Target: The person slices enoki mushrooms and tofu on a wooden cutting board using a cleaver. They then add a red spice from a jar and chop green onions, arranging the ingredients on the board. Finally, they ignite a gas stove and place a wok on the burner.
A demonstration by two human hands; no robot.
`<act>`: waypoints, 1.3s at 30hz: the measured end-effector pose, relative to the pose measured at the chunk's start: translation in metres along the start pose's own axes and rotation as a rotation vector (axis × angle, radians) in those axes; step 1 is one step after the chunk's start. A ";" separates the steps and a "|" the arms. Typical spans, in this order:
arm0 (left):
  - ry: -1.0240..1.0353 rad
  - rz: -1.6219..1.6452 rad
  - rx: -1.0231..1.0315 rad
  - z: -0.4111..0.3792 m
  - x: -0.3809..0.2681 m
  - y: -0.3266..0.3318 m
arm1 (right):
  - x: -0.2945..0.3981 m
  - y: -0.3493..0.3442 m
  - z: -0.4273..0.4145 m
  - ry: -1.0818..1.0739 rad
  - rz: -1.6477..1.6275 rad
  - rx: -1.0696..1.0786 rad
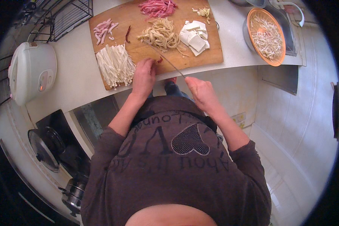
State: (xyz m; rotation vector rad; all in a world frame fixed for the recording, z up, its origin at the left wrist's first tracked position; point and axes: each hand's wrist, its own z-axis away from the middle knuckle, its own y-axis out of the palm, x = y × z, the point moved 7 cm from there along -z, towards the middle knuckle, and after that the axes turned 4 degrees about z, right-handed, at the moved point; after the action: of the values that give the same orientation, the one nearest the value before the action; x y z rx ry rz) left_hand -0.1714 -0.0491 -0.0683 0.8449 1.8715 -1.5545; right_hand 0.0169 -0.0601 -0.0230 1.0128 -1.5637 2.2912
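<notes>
My right hand (202,93) grips a knife (166,58) by its handle, which the fingers hide. Its blade, seen nearly edge-on, slants across the near part of a wooden cutting board (183,63). My left hand (144,75) rests at the board's near edge, fingers bent and close together. Dark red bits of dried chili (160,59) lie between those fingertips and the blade; the fingers seem to pinch the chili, partly hidden. Farther back lies a whole dried chili (128,34). Enoki mushrooms (115,65) sit left of my left hand, and pale tofu-skin-like strips (161,33) lie beyond the blade's tip.
White tofu slices (195,36), chopped garlic or ginger (202,12), red meat strips (157,8) and pinkish strips (104,29) share the board. An orange basket (250,42) of bean sprouts (267,41) stands right, beside the sink (285,31). A rice cooker (31,72) stands left.
</notes>
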 end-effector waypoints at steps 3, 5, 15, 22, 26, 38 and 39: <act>-0.100 0.038 0.007 0.000 0.004 -0.008 | -0.018 0.003 0.001 0.075 0.043 0.091; -0.139 0.027 0.007 0.002 0.008 -0.010 | -0.019 0.005 0.003 0.094 0.079 0.147; -0.111 -0.023 -0.085 -0.015 0.007 -0.032 | -0.006 0.003 0.000 0.130 -0.021 0.154; 0.015 -0.525 -0.200 -0.083 0.024 -0.066 | 0.003 -0.013 -0.015 0.230 -0.206 0.132; -0.253 -0.643 -0.025 -0.105 0.072 -0.049 | 0.018 -0.011 -0.031 0.269 -0.248 0.136; -0.087 -0.320 -0.010 -0.136 0.101 -0.068 | 0.084 0.008 -0.137 0.138 -0.327 0.048; -0.074 -0.312 -0.014 -0.134 0.100 -0.067 | 0.085 0.012 -0.144 0.140 -0.314 0.055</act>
State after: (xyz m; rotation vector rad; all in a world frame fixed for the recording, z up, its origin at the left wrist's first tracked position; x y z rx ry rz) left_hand -0.2908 0.0857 -0.0784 0.4974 2.0294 -1.7271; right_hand -0.1145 0.0430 -0.0092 1.0056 -1.1981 2.1455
